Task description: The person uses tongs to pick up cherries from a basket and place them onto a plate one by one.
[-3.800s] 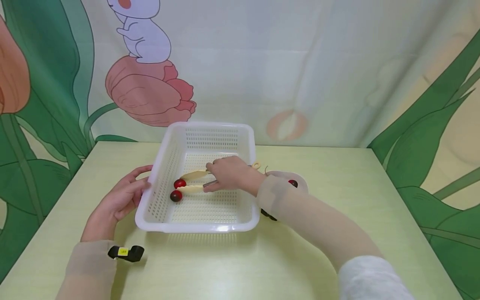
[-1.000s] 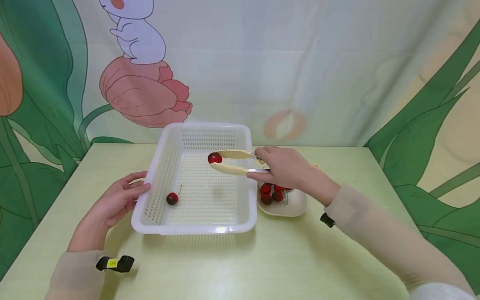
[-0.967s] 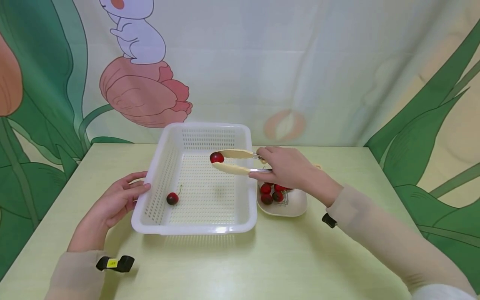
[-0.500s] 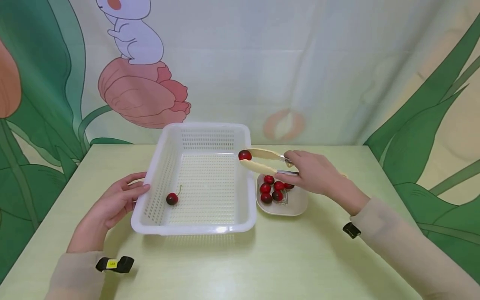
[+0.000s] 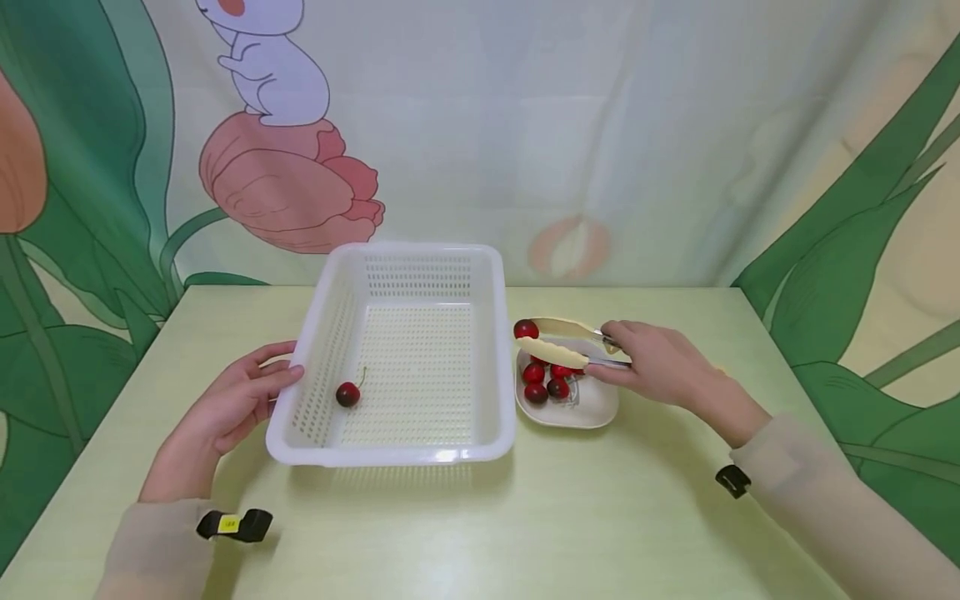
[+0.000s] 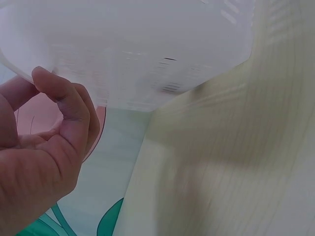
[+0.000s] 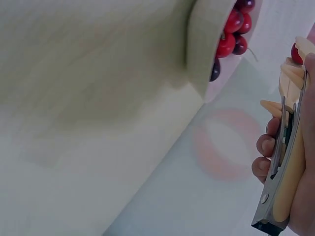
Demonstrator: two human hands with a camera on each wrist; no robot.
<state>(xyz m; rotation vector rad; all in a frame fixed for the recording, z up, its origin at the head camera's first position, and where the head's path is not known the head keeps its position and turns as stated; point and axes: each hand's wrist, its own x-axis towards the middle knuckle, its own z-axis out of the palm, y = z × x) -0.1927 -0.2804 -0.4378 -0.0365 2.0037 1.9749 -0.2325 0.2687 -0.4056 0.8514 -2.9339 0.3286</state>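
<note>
My left hand [image 5: 228, 404] pinches the left rim of a white perforated plastic basket [image 5: 397, 456], thumb on top and fingers curled under the rim in the left wrist view. One dark red cherry [image 5: 347, 394] with a green stem lies on the basket floor. In my right hand [image 5: 663, 367] are cream-tipped metal tongs [image 5: 551, 352], fingers wrapped round their handles [image 7: 288, 189]. A cherry [image 5: 526, 330] sits between the tong tips, over the back left corner of a small pale dish [image 5: 592, 414]. Several cherries [image 5: 536, 393] lie in that dish, partly hidden by the tongs.
The dish stands right against the basket's right side on a pale green table [image 5: 420, 533]. Behind the table hangs a curtain [image 5: 637, 150] printed with flowers and a white animal. Black straps [image 5: 234, 525] circle the wrists.
The tongs reached among two cherries in the basket, lifted one and carried it right, past the basket's rim, then lower over the dish. The left hand keeps its hold on the rim.
</note>
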